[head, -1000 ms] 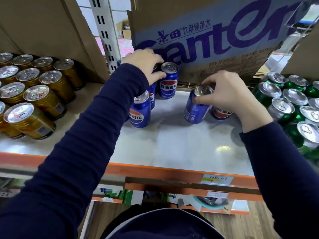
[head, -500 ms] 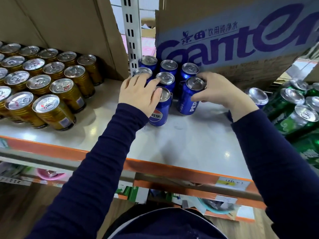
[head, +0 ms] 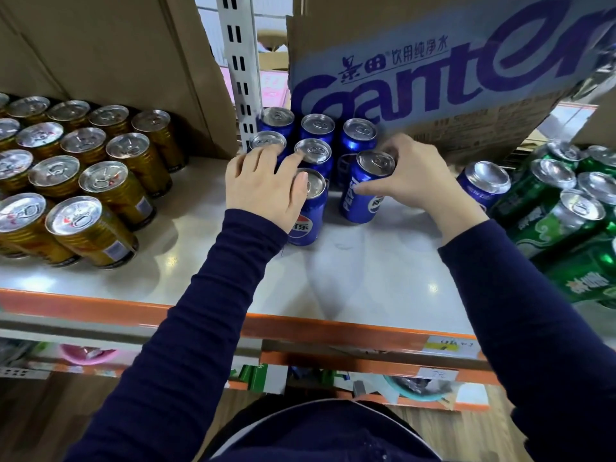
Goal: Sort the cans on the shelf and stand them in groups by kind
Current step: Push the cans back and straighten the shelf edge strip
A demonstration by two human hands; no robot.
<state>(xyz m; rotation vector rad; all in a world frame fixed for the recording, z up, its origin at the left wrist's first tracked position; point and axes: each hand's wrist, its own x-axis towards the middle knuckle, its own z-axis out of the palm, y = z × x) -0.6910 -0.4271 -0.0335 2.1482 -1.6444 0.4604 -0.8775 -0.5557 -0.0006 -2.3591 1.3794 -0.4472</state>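
Several blue Pepsi cans (head: 316,154) stand upright in a cluster at the back middle of the white shelf (head: 366,278). My left hand (head: 263,181) lies flat over the tops of the left cans, thumb on the front can (head: 308,208). My right hand (head: 413,176) grips a blue can (head: 361,191) at the cluster's right edge, fingers curled round its rim and side. One more blue can (head: 485,186) stands apart to the right, beside the green cans (head: 560,215). Gold cans (head: 83,181) are grouped on the left.
A large cardboard water carton (head: 433,68) stands behind the blue cans, with a white slotted upright (head: 238,61) and more cardboard (head: 110,55) to its left. The shelf has an orange front edge (head: 300,323) with price labels; lower shelves hold mixed goods.
My right hand has slid its blue can leftward up against the cluster. My left hand dropped from the back cans to lie over the front left ones. The camera has shifted left.
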